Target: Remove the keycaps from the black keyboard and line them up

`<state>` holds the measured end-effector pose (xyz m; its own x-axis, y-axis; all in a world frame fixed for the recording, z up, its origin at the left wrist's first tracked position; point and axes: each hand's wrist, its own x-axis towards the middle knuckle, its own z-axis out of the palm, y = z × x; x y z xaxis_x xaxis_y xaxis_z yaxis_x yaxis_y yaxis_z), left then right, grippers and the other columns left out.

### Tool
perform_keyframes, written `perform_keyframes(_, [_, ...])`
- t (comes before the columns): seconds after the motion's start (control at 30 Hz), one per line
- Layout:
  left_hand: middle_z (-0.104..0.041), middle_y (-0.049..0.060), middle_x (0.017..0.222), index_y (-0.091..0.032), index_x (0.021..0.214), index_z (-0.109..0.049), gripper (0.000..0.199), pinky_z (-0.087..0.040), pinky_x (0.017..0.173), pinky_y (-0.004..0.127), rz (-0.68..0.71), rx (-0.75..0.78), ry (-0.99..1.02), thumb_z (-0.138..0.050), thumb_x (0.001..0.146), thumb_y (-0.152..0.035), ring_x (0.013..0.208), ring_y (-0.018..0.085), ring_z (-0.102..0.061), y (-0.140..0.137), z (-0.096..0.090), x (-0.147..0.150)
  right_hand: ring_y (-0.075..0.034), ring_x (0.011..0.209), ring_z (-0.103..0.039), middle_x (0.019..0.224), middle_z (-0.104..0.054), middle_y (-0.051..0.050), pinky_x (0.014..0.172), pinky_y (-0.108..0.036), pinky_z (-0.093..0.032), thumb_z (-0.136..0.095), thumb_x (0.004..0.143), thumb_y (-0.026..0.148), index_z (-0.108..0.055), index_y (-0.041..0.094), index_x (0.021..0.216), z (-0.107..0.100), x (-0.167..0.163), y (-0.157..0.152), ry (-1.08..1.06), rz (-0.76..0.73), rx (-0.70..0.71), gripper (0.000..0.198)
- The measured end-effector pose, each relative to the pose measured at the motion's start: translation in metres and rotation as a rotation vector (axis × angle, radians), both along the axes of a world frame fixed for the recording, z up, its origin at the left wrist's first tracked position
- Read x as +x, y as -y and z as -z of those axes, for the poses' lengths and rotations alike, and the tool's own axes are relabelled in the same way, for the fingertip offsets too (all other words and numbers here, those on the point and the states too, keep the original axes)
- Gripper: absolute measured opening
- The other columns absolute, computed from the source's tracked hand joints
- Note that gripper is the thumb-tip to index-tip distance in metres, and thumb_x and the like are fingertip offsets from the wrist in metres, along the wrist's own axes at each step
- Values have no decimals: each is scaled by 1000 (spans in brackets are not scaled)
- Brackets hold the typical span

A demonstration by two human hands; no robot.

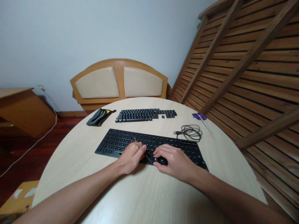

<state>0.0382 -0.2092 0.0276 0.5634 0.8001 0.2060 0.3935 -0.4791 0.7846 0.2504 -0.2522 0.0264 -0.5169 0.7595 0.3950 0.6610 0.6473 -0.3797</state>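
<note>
A black keyboard lies slightly askew on the round table, most of its key switches bare. My left hand is closed around a thin wire keycap puller, whose wire ends point right and down at the keyboard's front row. My right hand curls over the right half of the front edge, thumb at the edge and fingers on top. Between its thumb and fingers show a few black keycaps seated on the front row; the palm hides the switches beneath.
Loose black keycaps lie in keyboard order behind. A coiled USB cable sits behind the keyboard's right end. Further right are a purple cloth and a thin light tool. A grey, black and yellow item rests back left.
</note>
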Motion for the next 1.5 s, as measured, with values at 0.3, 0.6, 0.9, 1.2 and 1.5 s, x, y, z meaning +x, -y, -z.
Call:
perform_keyframes(0.3, [-50, 0, 54, -22, 51, -42, 56, -38, 69, 31, 44, -70, -33, -23, 100, -43, 59, 16, -50, -1, -9, -2, -20, 94, -68, 98, -74, -4, 86, -32, -55, -72, 76, 20, -65, 19, 88, 5, -1, -1, -43, 10, 36, 14])
perform_keyframes(0.6, [-52, 1, 55, -22, 51, -44, 58, -38, 71, 32, 45, -79, -36, -23, 101, -43, 61, 17, -51, 1, -12, -2, -20, 94, -69, 97, -74, -4, 86, -33, -55, -71, 76, 20, -67, 19, 89, 6, -2, 0, -47, 22, 21, 14])
perform_keyframes(0.9, [-45, -2, 54, -21, 56, -43, 58, -33, 62, 29, 26, -245, 101, -21, 101, -50, 56, 15, -42, -8, -14, -10, -18, 78, -69, 87, -74, -1, 75, -31, -54, -73, 73, 20, -65, 20, 82, -7, -2, 0, -194, 199, -159, 12])
perform_keyframes(1.2, [-47, -1, 56, -21, 57, -45, 57, -35, 64, 30, 20, -234, 114, -22, 101, -48, 58, 16, -45, -7, -13, -7, -17, 77, -69, 85, -74, -2, 71, -29, -52, -68, 82, 26, -69, 21, 92, -14, 8, -7, -325, 270, -229, 11])
perform_keyframes(1.5, [-50, -1, 55, -20, 58, -47, 58, -38, 64, 30, 41, -212, 113, -23, 101, -50, 58, 16, -48, -7, -13, -6, -19, 81, -67, 91, -73, -3, 75, -32, -51, -65, 87, 35, -72, 23, 96, -26, 35, -34, -236, 363, -53, 17])
